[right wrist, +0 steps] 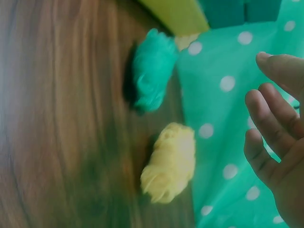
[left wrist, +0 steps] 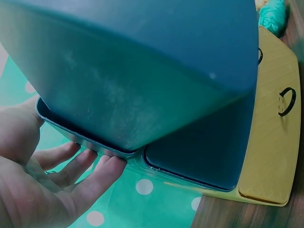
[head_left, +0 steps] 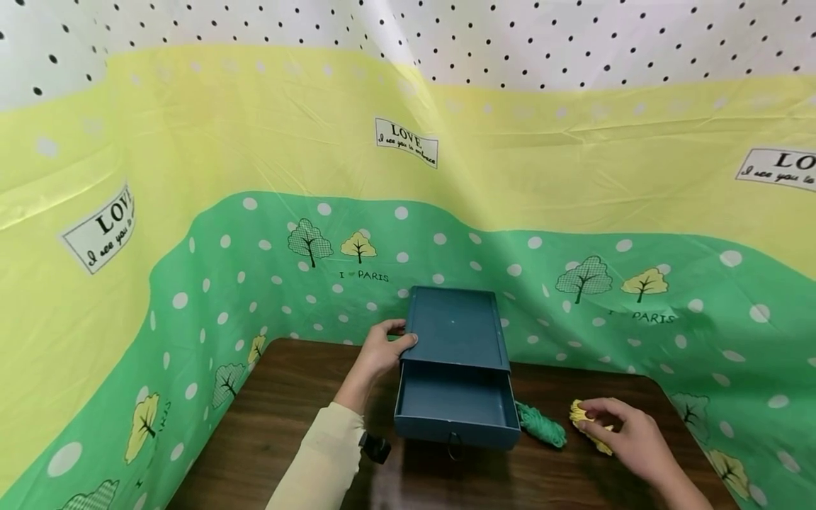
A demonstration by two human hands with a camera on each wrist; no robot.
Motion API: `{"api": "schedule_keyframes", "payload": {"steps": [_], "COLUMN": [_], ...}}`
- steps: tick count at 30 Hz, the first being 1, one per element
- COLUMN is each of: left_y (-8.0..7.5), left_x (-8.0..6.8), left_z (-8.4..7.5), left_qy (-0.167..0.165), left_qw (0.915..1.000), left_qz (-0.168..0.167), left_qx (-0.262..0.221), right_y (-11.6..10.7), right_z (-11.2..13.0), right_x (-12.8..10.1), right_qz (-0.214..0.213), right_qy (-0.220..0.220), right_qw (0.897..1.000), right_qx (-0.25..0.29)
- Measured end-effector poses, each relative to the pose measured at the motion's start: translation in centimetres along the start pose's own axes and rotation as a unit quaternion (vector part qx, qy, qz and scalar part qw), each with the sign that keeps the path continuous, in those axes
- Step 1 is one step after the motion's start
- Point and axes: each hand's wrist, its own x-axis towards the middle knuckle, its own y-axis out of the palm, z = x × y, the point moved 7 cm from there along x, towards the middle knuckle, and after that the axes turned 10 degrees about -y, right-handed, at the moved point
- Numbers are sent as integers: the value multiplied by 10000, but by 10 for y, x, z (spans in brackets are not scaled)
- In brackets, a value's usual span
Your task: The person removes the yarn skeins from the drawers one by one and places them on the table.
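A blue drawer box (head_left: 454,326) stands at the back of the table, with its upper drawer (head_left: 455,429) pulled out and bare inside. My left hand (head_left: 384,347) grips the box's left edge, thumb on top; in the left wrist view its fingers (left wrist: 111,173) reach the rim of the casing. A green yarn skein (head_left: 542,425) lies right of the drawer. Farther right is a yellow yarn skein (right wrist: 169,164). My right hand (head_left: 637,439) overlaps it in the head view, but the right wrist view shows the relaxed fingers apart from it.
The dark wooden table (head_left: 280,404) ends at a green and yellow printed cloth (head_left: 535,290) hanging behind and along the sides. In the left wrist view a yellow front (left wrist: 270,128) of the box carries black loop handles (left wrist: 290,103).
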Motion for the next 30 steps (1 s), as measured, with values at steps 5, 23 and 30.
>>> {"api": "schedule_keyframes", "payload": {"steps": [5, 23, 30], "left_y": [1, 1, 1], "left_x": [1, 1, 2], "left_z": [0, 1, 2], "left_qy": [-7, -23, -53], "left_qw": [10000, 9999, 9999], "left_qz": [-32, -28, -56], "left_qx": [57, 117, 153], "right_y": [-4, -14, -11], "right_z": [28, 124, 148], "right_x": [2, -1, -4], "right_qz": [-108, -173, -119], "right_qy": [-238, -1260, -1410], "right_qw": [9992, 9861, 9816], "right_qx": [292, 1068, 1283]}}
